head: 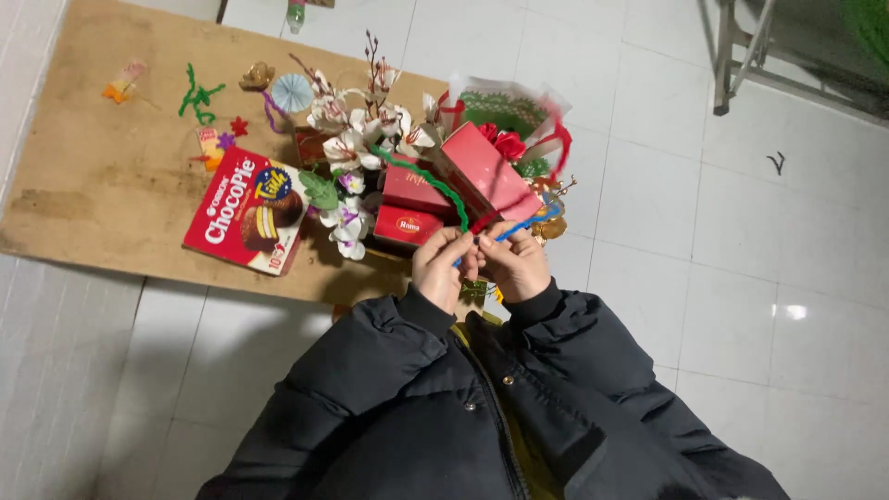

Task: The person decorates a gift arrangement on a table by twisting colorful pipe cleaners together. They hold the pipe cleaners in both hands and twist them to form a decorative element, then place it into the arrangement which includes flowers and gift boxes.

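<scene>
The fingers (456,243) of the left hand (439,268) and those of the right hand (515,267) pinch together on the near ends of two pipe cleaners, held just above the edge of the brown surface (83,185). The green pipe cleaner (428,181) runs up and leftward from the left hand, arching over the red boxes (421,199). The blue pipe cleaner (519,227) points rightward, its long axis slanting slightly upward. White artificial flowers (356,139) stand just beside the boxes.
</scene>
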